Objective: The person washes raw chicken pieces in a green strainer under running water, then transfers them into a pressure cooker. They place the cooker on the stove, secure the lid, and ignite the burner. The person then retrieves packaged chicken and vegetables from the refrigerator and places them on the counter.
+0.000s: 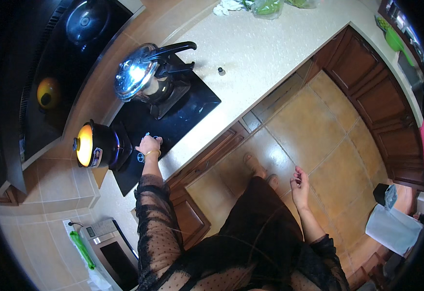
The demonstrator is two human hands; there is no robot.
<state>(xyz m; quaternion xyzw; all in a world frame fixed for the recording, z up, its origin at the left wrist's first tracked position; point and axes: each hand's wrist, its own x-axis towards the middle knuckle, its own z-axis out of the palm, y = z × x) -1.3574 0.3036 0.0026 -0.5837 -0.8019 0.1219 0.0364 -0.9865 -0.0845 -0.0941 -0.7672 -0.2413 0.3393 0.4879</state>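
Note:
My left hand [149,145], with a gold bangle at its wrist, is at the front of a black glass gas cooktop [186,105]. Its fingers close around a control knob, which they mostly hide. Just beyond, a lidded black pot [104,147] with a yellow lid [85,145] stands on the left burner, a blue flame [117,143] beneath it. A shiny metal pressure cooker [135,78] with black handles sits on the other burner. My right hand [300,185] hangs over the tiled floor, holding nothing, fingers loosely curled and apart.
A dark range hood [62,72] overhangs the cooktop. On the pale countertop [255,47] are a small black part [221,71] and bagged green vegetables [268,9]. A microwave [113,251] stands at lower left. Wooden cabinets [372,83] and a white bin-like box [394,229] are to the right.

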